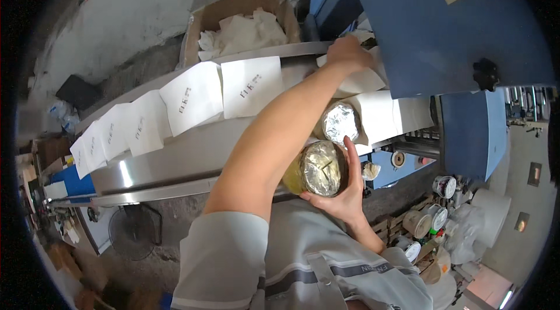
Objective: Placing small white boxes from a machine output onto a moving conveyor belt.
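Cardboard box (293,21) beyond metal table (175,152), blue machine (443,30)

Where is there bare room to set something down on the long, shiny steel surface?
The broadest bare steel patch lies between the white printed paper sheets and the near metal rail, left of the bare left forearm. Right of it is crowded: a silver-topped yellowish cylinder in the right hand, another silver-topped cylinder, more white sheets.

A dark round fan (131,233) at lower left; lidded buckets (437,219) beside clear plastic wrapping (468,223) at right
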A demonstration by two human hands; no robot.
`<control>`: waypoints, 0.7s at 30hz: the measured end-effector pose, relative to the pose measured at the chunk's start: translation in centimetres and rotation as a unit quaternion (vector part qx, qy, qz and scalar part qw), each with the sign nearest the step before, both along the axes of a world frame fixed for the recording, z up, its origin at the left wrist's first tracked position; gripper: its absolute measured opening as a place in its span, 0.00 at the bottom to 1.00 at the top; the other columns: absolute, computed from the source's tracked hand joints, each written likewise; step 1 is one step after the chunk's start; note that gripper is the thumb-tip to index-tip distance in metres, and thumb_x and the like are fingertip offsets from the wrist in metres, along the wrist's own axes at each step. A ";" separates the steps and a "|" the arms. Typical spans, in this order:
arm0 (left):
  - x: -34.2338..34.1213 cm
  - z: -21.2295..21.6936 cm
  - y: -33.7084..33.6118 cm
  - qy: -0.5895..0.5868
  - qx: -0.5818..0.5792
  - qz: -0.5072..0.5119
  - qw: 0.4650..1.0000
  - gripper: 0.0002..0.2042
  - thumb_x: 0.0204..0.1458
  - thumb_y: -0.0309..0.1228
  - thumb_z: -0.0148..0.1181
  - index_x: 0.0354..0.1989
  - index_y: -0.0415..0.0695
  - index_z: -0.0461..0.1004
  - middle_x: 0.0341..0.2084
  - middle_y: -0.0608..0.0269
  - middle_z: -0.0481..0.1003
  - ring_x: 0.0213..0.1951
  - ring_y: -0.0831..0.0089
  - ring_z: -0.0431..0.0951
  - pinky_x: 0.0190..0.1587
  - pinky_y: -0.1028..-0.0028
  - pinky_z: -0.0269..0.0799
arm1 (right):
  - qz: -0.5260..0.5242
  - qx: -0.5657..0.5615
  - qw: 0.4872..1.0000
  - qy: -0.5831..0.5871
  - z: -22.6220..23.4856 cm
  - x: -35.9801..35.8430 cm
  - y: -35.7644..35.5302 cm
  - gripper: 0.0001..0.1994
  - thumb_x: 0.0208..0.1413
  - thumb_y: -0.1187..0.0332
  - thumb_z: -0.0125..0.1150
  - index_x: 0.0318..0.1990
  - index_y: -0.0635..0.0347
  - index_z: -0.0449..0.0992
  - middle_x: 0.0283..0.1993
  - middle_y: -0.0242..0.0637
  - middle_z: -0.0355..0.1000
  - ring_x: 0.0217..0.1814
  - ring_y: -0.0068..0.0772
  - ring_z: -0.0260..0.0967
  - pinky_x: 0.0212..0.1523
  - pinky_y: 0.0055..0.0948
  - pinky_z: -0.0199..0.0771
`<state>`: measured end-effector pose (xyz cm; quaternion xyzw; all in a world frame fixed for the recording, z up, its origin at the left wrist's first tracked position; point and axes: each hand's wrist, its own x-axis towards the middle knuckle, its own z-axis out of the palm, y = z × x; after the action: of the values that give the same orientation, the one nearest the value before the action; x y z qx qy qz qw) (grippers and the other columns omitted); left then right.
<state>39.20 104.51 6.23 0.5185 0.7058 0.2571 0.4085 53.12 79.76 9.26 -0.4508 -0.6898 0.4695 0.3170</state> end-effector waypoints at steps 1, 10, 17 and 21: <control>-0.5 0.5 -0.7 -0.024 0.015 0.015 0.999 0.21 0.40 0.40 0.63 0.39 0.34 0.80 0.41 0.44 0.79 0.47 0.54 0.79 0.50 0.67 0.75 | -0.005 0.000 1.000 0.004 0.2 0.0 0.0 0.60 0.29 0.62 0.83 0.69 0.70 0.48 0.64 0.54 0.61 0.64 0.43 0.63 0.64 0.37 0.63; -14.3 8.4 -6.4 -0.274 0.144 0.096 0.946 0.20 0.47 0.39 0.61 0.46 0.41 0.75 0.32 0.62 0.78 0.33 0.73 0.78 0.32 0.68 0.73 | -0.036 0.124 0.991 -0.019 3.4 -1.9 3.7 0.56 0.30 0.62 0.82 0.69 0.69 0.52 0.60 0.48 0.65 0.61 0.38 0.66 0.64 0.35 0.64; -27.7 12.3 -17.4 -0.332 0.295 0.156 0.882 0.22 0.51 0.31 0.54 0.55 0.35 0.69 0.39 0.60 0.74 0.40 0.76 0.74 0.36 0.77 0.70 | -0.130 0.198 0.966 -0.106 2.1 -8.4 11.8 0.52 0.32 0.53 0.77 0.65 0.67 0.57 0.59 0.57 0.65 0.60 0.51 0.67 0.59 0.40 0.68; -27.7 13.6 -23.8 -0.334 0.259 0.194 0.885 0.26 0.45 0.27 0.48 0.56 0.33 0.68 0.39 0.59 0.74 0.36 0.77 0.74 0.33 0.80 0.69 | -0.190 0.229 0.937 -0.182 -0.7 -9.1 15.9 0.48 0.34 0.53 0.75 0.63 0.65 0.59 0.57 0.60 0.63 0.59 0.60 0.63 0.57 0.48 0.68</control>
<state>11.54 80.75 19.81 0.3421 0.5225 0.6627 0.4132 44.04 95.67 8.52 -0.5664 -0.7261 0.1400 0.3638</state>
